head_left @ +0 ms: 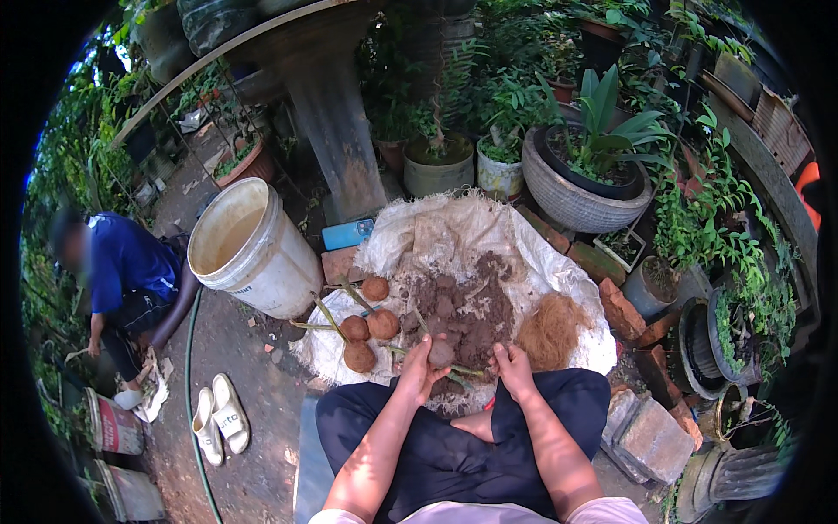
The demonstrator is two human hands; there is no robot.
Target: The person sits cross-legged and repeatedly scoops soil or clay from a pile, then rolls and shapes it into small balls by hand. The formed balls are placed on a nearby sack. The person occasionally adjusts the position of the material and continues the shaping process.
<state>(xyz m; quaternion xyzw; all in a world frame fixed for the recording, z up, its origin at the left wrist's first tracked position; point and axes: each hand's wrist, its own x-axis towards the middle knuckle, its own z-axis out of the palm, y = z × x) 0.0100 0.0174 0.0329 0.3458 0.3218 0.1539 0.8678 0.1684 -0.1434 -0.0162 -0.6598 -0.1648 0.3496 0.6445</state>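
Note:
In my left hand [421, 371] is a round ball of brown soil [441, 352], its fingers curled round the side. A green stem [467, 370] runs from near the ball toward my right hand [513, 370], which is closed in a pinch; anything between its fingertips is too small to make out. Loose dark soil [476, 306] lies heaped in front of both hands on a spread white sack [559, 262]. Beyond my right hand sits a pile of brown coconut fibre [552, 332]. To the left rest several fibre-wrapped balls [382, 324] with green stems sticking out.
A large white bucket [292, 271] stands left of the sack, near a blue phone [347, 234]. Potted plants [602, 166] and bricks [621, 310] border the far and right sides. Sandals [229, 410] and a hose [191, 375] lie left, where another person [131, 271] crouches.

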